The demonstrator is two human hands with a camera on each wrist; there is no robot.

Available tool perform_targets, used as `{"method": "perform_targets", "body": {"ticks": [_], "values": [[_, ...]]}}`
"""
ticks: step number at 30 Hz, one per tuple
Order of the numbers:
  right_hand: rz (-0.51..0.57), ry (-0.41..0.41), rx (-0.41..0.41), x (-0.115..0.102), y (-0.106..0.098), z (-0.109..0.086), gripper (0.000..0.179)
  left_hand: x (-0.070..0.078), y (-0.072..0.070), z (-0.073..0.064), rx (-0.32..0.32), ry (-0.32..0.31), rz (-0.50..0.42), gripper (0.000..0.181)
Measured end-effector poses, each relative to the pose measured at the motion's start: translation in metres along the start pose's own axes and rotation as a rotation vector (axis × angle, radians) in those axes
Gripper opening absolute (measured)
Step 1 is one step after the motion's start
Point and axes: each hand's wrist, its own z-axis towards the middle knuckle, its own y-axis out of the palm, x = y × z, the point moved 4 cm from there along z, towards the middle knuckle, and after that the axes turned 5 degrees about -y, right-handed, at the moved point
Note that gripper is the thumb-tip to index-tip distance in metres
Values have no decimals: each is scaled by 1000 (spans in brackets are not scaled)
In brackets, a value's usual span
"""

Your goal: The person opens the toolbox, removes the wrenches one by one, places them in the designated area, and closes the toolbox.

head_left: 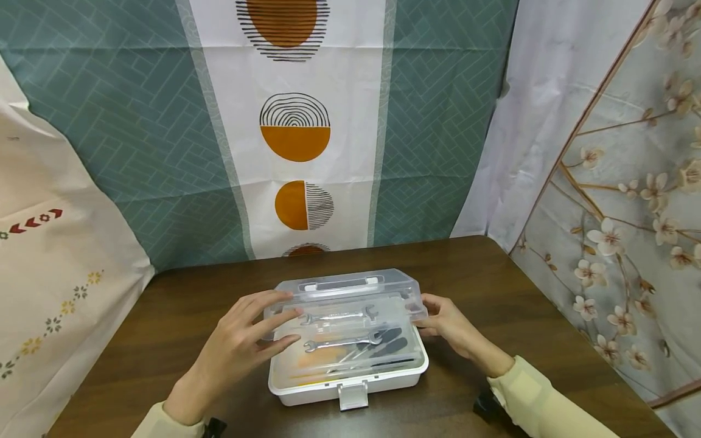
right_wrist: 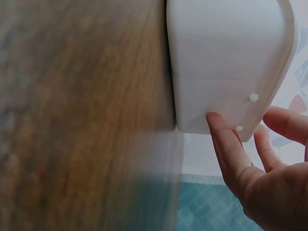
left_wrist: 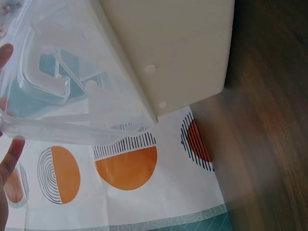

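Observation:
A white plastic toolbox stands on the table, its clear lid partly raised. Through the lid show two wrenches and, blurred below them, dark and orange tools. My left hand spreads its fingers at the lid's left edge, the fingertips right at the clear plastic. At the far right corner my right hand touches the toolbox, with extended fingers against its outer wall and another fingertip at the rim. The rest of that hand stays outside the box.
The front latch hangs down from the toolbox. Under everything is a dark wooden table. Patterned curtains hang behind it, and a floral cloth hangs along the right side.

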Motion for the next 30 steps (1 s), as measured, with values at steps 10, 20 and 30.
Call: {"method": "perform_targets", "body": {"ticks": [10,20,30], "values": [[-25,31,11,0,-1,2,46,-3,-2,1,28,-9,0,37],[-34,30,18,0,-1,3,52,-9,-4,5,18,-31,-23,39],[-53,28,23,0,1,2,46,-18,-5,7,-16,-78,-20,42]]}}
